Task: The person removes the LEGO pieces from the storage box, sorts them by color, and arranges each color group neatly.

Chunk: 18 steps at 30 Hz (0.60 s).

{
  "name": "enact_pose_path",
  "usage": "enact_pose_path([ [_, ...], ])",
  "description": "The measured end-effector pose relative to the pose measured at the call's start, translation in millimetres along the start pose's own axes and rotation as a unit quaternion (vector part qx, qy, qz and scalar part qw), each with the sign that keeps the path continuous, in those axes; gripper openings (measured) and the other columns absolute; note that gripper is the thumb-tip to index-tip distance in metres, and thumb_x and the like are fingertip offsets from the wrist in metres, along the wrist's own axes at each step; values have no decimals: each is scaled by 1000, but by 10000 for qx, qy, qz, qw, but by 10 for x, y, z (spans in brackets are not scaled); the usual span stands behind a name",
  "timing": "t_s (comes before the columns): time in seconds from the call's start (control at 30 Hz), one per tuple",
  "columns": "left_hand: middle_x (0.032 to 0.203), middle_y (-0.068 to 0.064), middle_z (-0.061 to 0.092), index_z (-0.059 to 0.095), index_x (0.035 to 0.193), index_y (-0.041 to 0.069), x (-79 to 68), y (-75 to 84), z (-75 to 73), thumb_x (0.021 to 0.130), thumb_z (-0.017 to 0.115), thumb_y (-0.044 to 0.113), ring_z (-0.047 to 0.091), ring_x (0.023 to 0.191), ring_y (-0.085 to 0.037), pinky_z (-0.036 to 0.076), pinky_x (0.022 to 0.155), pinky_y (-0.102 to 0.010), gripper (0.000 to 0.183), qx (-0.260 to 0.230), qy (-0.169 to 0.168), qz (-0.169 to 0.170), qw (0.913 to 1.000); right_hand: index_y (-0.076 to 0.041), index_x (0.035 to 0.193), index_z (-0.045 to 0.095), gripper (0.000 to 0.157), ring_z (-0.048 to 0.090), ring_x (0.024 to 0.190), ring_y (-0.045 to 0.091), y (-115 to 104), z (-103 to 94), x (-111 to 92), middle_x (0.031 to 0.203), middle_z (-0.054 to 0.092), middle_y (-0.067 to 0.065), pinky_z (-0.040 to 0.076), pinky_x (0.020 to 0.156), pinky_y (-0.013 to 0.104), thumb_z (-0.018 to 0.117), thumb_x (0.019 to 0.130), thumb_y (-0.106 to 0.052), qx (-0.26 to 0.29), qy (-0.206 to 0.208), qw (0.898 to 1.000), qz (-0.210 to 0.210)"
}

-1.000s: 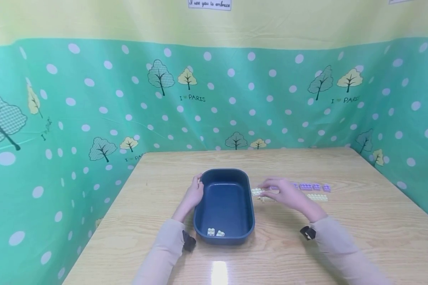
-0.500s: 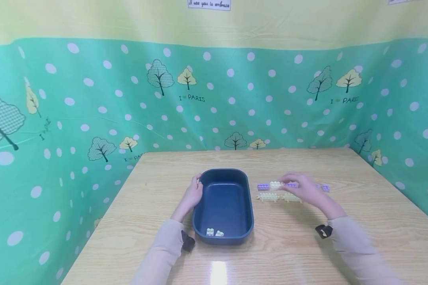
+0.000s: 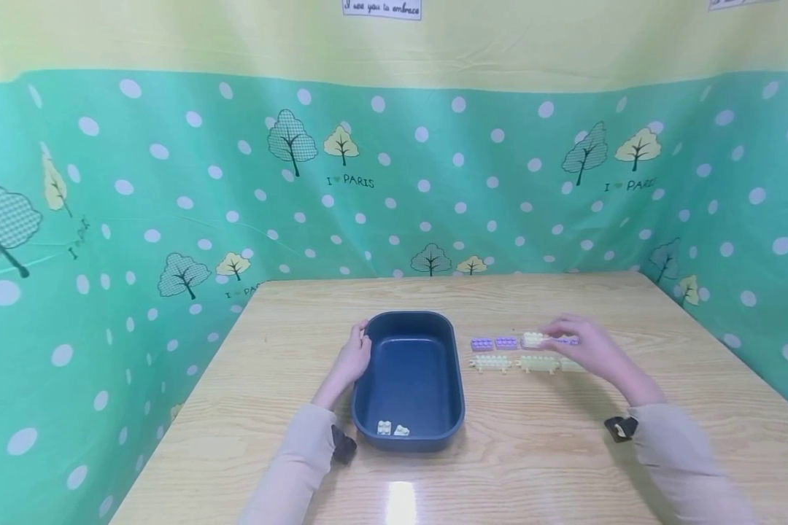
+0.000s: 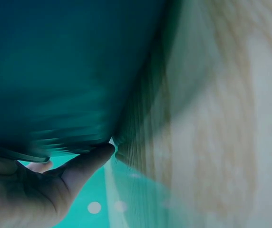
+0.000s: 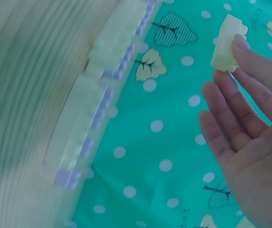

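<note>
A dark blue rectangular bin [image 3: 409, 442] stands on the table with two small cream toy bricks [image 3: 384, 428] inside at its near end. My left hand [image 3: 352, 357] grips the bin's left rim; in the left wrist view its thumb [image 4: 86, 166] lies against the outer wall. My right hand [image 3: 584, 348] pinches a cream toy brick [image 5: 226, 45] between thumb and fingertips, over the row of purple bricks [image 3: 481, 343] right of the bin. The other fingers of that hand are spread below the brick in the right wrist view. Part of the purple row is hidden behind the right hand.
In front of the purple row lies a row of pale yellow long pieces [image 3: 492, 362] with small side pegs. The wooden table [image 3: 532, 452] is bounded at the back and sides by a green dotted cloth [image 3: 341, 219].
My right hand has moved rightward along the rows with the cream brick, away from the bin. The left hand and bin keep their place.
</note>
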<state>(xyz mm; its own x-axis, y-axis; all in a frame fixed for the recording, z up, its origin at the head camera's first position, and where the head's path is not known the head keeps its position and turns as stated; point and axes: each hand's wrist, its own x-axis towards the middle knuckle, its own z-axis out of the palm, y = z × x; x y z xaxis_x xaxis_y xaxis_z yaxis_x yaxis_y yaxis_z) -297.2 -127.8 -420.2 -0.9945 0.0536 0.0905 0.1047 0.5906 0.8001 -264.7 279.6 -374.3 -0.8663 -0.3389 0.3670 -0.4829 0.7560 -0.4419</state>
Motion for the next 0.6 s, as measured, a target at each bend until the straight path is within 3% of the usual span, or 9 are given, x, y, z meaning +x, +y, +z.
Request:
enact_pose_path([
  [0.23,130,-30,51,29,142,2,-2,-7,-11,100,30,15,58,96,-37,48,82,-48,44,-1,22,-7,10000,-4,103,69,24,62,89,30,109,-89,-78,95,68,8,51,78,50,69,84,-20,-170,86,9997,135],
  [0.6,130,-30,51,29,143,3,-2,-2,-9,100,29,17,59,92,-35,49,76,-43,45,-30,21,-27,10000,-1,107,67,28,62,89,32,216,-196,-228,97,67,11,49,80,54,68,85,-19,-324,29,9988,372],
])
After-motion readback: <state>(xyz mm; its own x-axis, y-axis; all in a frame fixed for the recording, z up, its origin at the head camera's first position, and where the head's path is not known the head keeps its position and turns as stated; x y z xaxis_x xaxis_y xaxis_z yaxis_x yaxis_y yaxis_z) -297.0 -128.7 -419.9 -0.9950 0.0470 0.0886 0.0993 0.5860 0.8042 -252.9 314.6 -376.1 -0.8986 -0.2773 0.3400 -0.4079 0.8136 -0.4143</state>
